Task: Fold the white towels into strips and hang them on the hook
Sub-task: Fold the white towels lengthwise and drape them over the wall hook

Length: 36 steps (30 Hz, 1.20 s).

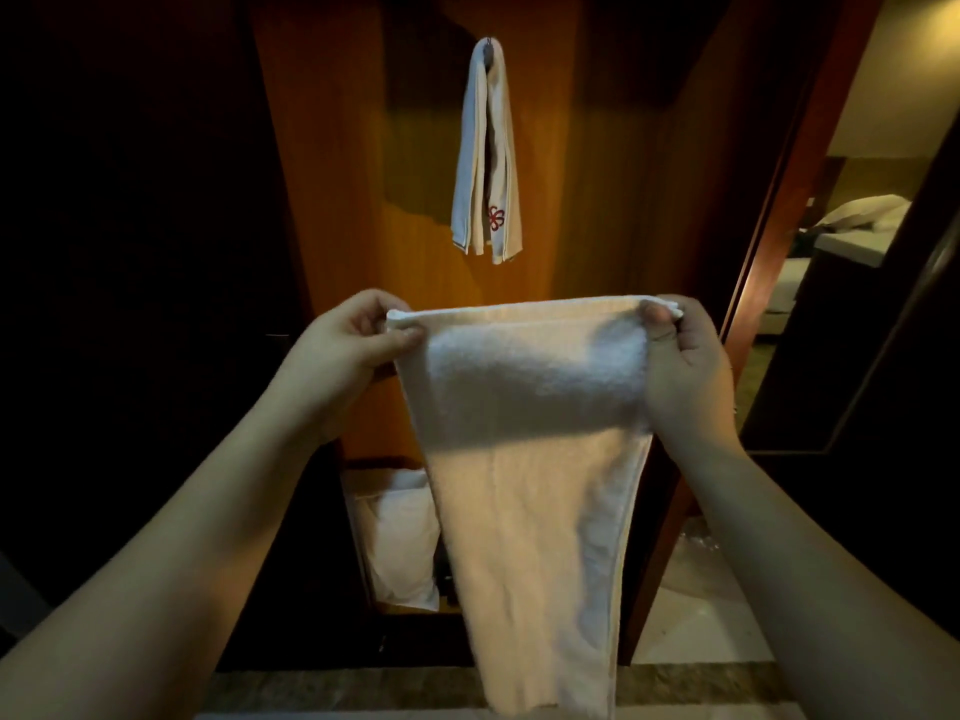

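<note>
A white towel (530,459) hangs doubled in front of me, its top edge stretched level between both hands. My left hand (348,345) pinches the top left corner. My right hand (680,361) pinches the top right corner, thumb on the near side. The towel's lower end tapers down toward the floor. Higher up, a second white towel (488,158), folded into a strip with a red flower mark, hangs from a hook (488,44) on the wooden panel (332,200).
A white bag-lined bin (400,537) stands low behind the held towel. A dark door lies to the left. On the right an open doorway (852,241) shows a bedroom. Pale floor tiles (691,615) lie at lower right.
</note>
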{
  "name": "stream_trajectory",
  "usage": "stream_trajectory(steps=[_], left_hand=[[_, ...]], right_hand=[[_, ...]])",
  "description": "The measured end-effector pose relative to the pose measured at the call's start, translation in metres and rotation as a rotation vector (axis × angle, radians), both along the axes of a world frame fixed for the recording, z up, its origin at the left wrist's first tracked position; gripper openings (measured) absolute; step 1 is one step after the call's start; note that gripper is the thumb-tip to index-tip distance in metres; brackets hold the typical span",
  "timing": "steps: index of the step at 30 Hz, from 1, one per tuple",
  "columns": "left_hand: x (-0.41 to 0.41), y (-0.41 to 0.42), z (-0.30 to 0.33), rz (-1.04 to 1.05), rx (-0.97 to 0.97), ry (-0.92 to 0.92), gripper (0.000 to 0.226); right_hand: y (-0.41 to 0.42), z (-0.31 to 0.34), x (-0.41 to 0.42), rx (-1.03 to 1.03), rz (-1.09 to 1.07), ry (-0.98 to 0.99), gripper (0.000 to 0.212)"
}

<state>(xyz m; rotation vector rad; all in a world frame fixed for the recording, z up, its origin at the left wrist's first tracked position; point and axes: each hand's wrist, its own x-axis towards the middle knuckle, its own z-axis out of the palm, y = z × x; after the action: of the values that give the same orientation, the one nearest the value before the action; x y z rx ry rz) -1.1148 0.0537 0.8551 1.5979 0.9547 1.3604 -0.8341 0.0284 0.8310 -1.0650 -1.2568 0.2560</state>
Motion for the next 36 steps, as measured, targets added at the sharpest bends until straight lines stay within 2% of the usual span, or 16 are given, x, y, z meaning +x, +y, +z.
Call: stream_trajectory(steps=[2, 3, 5, 6, 11, 13, 15, 16, 18, 20, 24, 29, 32, 36], left_hand=[[0.003, -0.002, 0.002, -0.067, 0.012, -0.261, 0.01], [0.006, -0.005, 0.001, -0.112, -0.026, -0.321, 0.012], [0.017, -0.011, -0.008, -0.187, -0.146, -0.298, 0.041], [0.021, -0.012, -0.013, -0.189, -0.197, -0.281, 0.046], [0.025, -0.016, -0.024, -0.131, -0.313, -0.337, 0.026], [0.027, -0.017, -0.029, -0.13, -0.315, -0.349, 0.023], [0.03, -0.019, -0.035, -0.132, -0.32, -0.369, 0.022], [0.031, -0.02, -0.038, -0.134, -0.326, -0.369, 0.022], [0.03, -0.02, -0.046, -0.151, -0.334, -0.337, 0.023], [0.026, -0.02, -0.055, -0.184, -0.347, -0.297, 0.02], [0.019, -0.011, -0.073, -0.194, -0.419, -0.24, 0.022], [0.019, 0.001, -0.109, -0.054, -0.567, -0.234, 0.024], [0.031, -0.008, -0.133, 0.075, -0.592, -0.273, 0.024], [0.056, -0.04, -0.155, 0.311, -0.525, -0.221, 0.027]], right_hand=[[0.001, 0.008, -0.002, 0.057, -0.013, 0.025, 0.019], [0.002, 0.011, -0.003, 0.075, -0.01, 0.031, 0.017], [0.004, 0.014, -0.004, 0.078, -0.012, 0.033, 0.016], [0.004, 0.014, -0.004, 0.062, -0.011, 0.033, 0.017], [0.006, -0.004, 0.008, -0.091, 0.055, 0.077, 0.021], [0.008, -0.017, 0.018, -0.217, 0.271, 0.181, 0.041], [0.007, -0.031, 0.031, -0.411, 0.603, 0.347, 0.07], [0.005, -0.039, 0.037, -0.53, 0.747, 0.389, 0.077], [0.002, -0.053, 0.046, -0.693, 0.937, 0.4, 0.07], [0.002, -0.065, 0.052, -0.756, 0.978, 0.462, 0.062], [0.008, -0.083, 0.048, -0.777, 0.912, 0.575, 0.054], [0.004, -0.105, 0.018, -0.831, 0.73, 0.647, 0.044], [-0.004, -0.113, 0.0, -0.847, 0.566, 0.604, 0.041], [-0.027, -0.123, -0.032, -0.878, 0.195, 0.439, 0.033]])
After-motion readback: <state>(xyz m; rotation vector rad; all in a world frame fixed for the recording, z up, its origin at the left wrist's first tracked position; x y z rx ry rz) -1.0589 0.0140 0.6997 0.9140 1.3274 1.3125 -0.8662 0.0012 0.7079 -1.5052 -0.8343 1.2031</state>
